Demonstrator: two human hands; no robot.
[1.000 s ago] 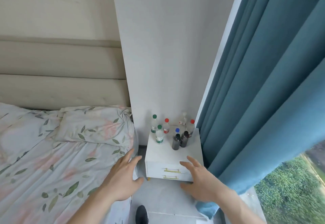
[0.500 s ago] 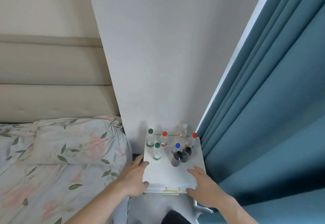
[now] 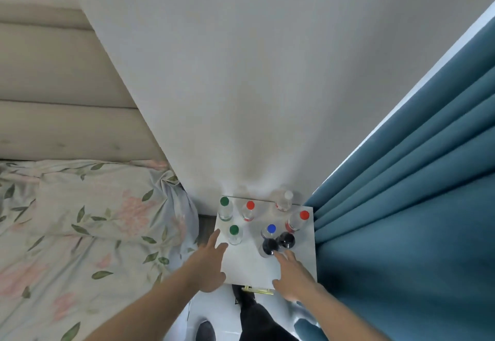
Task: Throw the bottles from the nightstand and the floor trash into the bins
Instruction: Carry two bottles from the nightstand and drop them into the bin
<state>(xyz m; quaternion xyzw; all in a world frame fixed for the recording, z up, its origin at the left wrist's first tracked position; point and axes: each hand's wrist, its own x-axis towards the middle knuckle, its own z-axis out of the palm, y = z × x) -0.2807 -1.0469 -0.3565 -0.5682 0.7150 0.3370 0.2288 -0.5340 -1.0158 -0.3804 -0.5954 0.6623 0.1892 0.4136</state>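
Several small bottles stand on the white nightstand (image 3: 249, 268). Two have green caps (image 3: 224, 208) (image 3: 234, 234), two have red caps (image 3: 249, 210) (image 3: 297, 220), one a blue cap (image 3: 270, 230), one a white cap (image 3: 284, 202), and two are dark bottles (image 3: 269, 246) (image 3: 286, 240). My left hand (image 3: 207, 263) reaches over the nightstand's left edge with fingers spread, close to the nearer green-capped bottle without gripping it. My right hand (image 3: 293, 273) stretches toward the nearer dark bottle, fingertips at its base, holding nothing.
A bed with floral bedding and a pillow (image 3: 88, 217) lies to the left, under a padded headboard (image 3: 59, 94). A white wall panel (image 3: 241, 86) rises behind the nightstand. A blue curtain (image 3: 415, 193) hangs at the right. My dark-trousered leg (image 3: 257, 316) and shoe stand below.
I have stepped closer and now look down on the nightstand. Both hands moved forward from its front edge over its top, toward the bottles.
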